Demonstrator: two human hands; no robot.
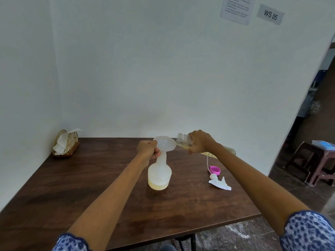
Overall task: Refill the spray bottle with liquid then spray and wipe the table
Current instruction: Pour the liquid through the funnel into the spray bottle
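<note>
1. We hold our left hand (147, 149) curled around the neck of the spray bottle (159, 173), just under the funnel (164, 143) seated in its mouth; the fingers also touch the funnel's rim.
2. The spray bottle stands upright near the middle of the dark wooden table (72, 196), with a shallow layer of pale yellow liquid at its bottom.
3. Our right hand (200, 141) grips a clear refill bottle (184, 140) around its upper body, fingers wrapped tight. The bottle is tipped almost flat, its open threaded mouth touching the funnel's right edge, with yellowish liquid lying along its lower side.
4. To the right of the spray bottle, the white trigger sprayer head (219, 182) lies on the table with its dip tube (207, 163) running back toward our right hand.
5. A pink cap (214, 169) sits just beside the sprayer head.
6. A wire napkin holder (66, 144) with white tissue stands at the table's far left corner, well apart from the bottles.
</note>
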